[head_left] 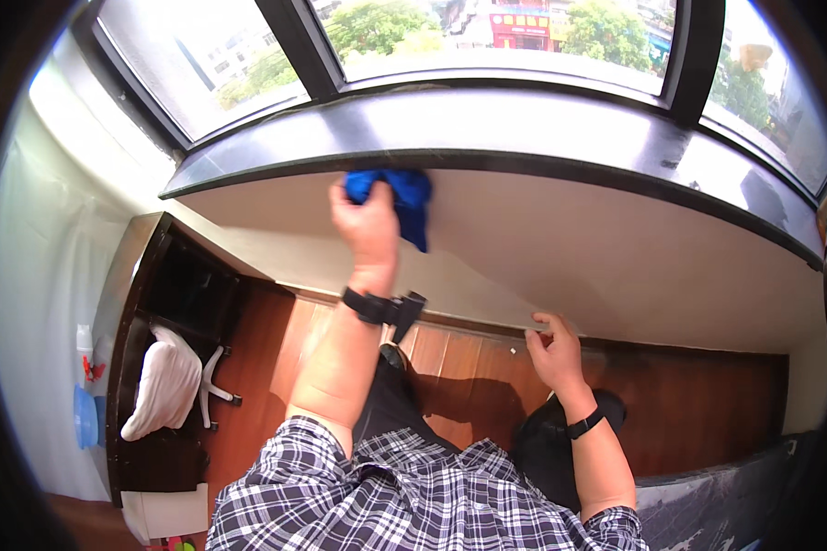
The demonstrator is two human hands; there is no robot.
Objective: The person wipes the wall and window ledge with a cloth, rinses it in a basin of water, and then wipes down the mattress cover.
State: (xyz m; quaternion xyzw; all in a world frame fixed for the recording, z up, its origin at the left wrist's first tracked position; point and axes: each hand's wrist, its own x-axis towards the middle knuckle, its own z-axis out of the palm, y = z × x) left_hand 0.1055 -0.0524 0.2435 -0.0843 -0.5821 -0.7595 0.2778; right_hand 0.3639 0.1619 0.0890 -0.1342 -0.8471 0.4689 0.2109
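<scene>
My left hand (369,220) grips a blue cloth (412,195) against the wall just under the front edge of the window sill (487,124). Part of the cloth hangs down to the right of my fingers. Lower and to the right, my right hand (556,356) hovers over the floor, empty, its fingers apart and slightly bent. A black strap with a small device (386,310) is on my left wrist, and a black band (586,422) is on my right.
Windows with dark frames (324,55) rise behind the sill. At the left stand a dark desk (133,275), a chair with a white cushion (165,381), a spray bottle (84,349) and a blue basin (86,418). A dark slab-like surface (708,505) lies at the lower right.
</scene>
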